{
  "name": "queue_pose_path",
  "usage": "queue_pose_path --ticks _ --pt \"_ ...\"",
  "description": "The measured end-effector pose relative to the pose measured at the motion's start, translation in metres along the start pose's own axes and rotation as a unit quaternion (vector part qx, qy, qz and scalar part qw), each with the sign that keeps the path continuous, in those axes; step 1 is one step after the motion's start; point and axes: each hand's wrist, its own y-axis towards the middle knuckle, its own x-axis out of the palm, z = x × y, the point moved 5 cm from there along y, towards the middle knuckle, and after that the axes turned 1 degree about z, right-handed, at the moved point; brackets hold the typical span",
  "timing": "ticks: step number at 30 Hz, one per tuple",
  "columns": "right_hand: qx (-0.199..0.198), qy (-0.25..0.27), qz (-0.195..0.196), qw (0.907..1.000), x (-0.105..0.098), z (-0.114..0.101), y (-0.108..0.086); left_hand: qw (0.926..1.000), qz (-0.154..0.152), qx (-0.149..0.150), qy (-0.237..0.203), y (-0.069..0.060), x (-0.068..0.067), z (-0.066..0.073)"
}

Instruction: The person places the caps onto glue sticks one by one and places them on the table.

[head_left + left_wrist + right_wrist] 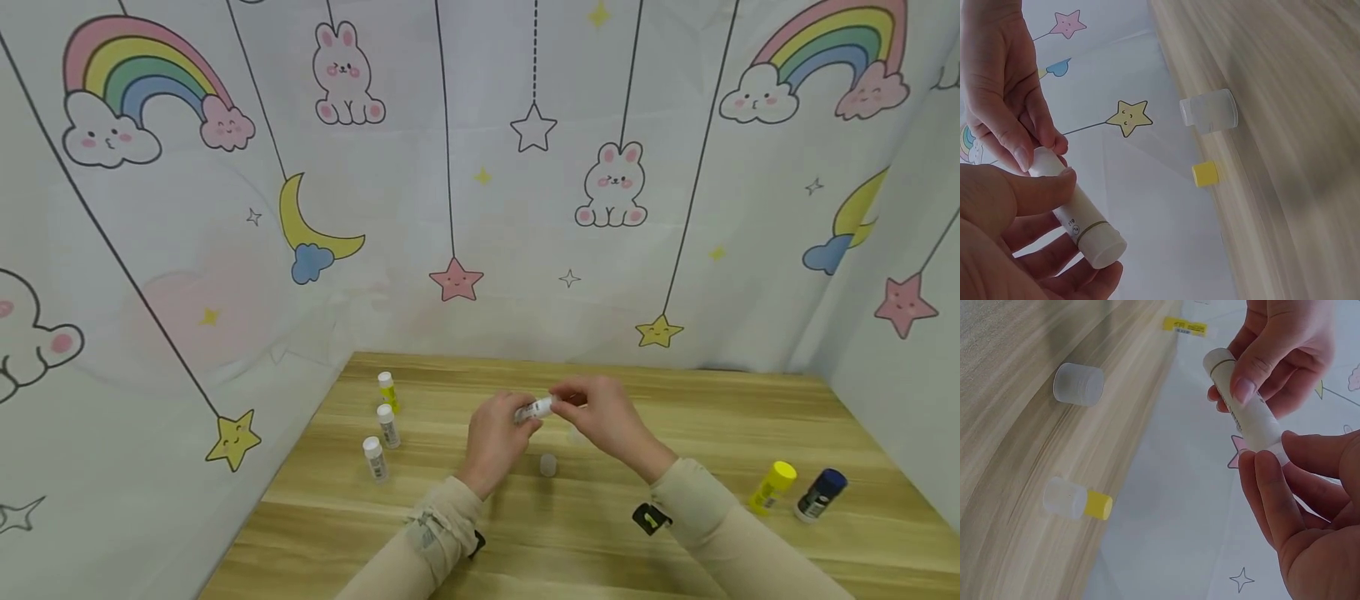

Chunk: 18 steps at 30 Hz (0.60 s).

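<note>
Above the brown wooden table: a white, round tube with small dark print is up in the air, tilted, between two hands.
Left hand: its thumb lies on top of the tube and its fingers curl under it, holding it.
Right hand: its thumb and fingertips pinch the other end of the tube.
Clear caps: one round, see-through cap sits on the table just below the hands; a second see-through cap is near it.
Yellow cap: a small, round yellow cap shows just behind the second one.
Left side: two white tubes with white tops and a yellow tube with a white top stand in a row.
Right side: an all-yellow tube stands beside a dark tube with a blue top.
Sleeves: both arms wear light cream sleeves.
Back: a white cloth with rainbows, bunnies and stars hangs behind.
</note>
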Motion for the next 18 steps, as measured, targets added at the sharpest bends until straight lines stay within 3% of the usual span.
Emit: queue_pose_path --ticks 7,18 --pt "-0.005 0.002 -0.001 1.0000 -0.001 -0.003 -0.001 0.9996 -0.002 0.028 0.006 0.000 -0.001 0.003" --pt "-0.039 0.008 0.047 0.9981 0.001 -0.007 -0.009 0.9930 0.043 0.107 0.024 0.000 -0.007 0.011"
